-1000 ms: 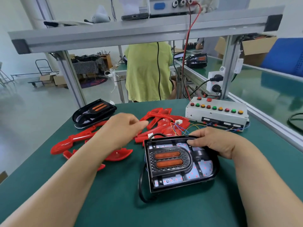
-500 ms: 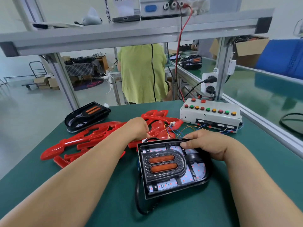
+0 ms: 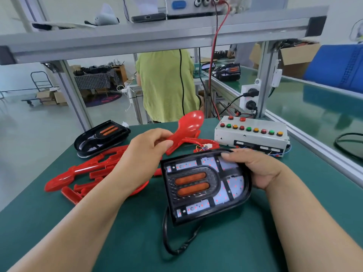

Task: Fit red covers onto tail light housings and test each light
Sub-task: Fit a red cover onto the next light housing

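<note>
While the right hand (image 3: 255, 169) steadies the black tail light housing (image 3: 206, 185) by its far right edge, fingers curled over the rim, the housing's open face, with two orange strips and LED boards, is turned up toward the person, probably so a cover can be laid straight onto it. The left hand (image 3: 149, 148) has its grip pinched on the narrow end of a red cover (image 3: 188, 126), holding it in the air just beyond the housing and clear of it. Spare red covers (image 3: 88, 173) lie heaped on the worktop (image 3: 294, 213) at the left, within easy reach. The button test box (image 3: 251, 136) sits behind the housing, handy for the check. Half a second earlier the left hand was low at the heap with no cover raised. Now one cover is lifted clear, and the housing looks tipped up rather than flat.
</note>
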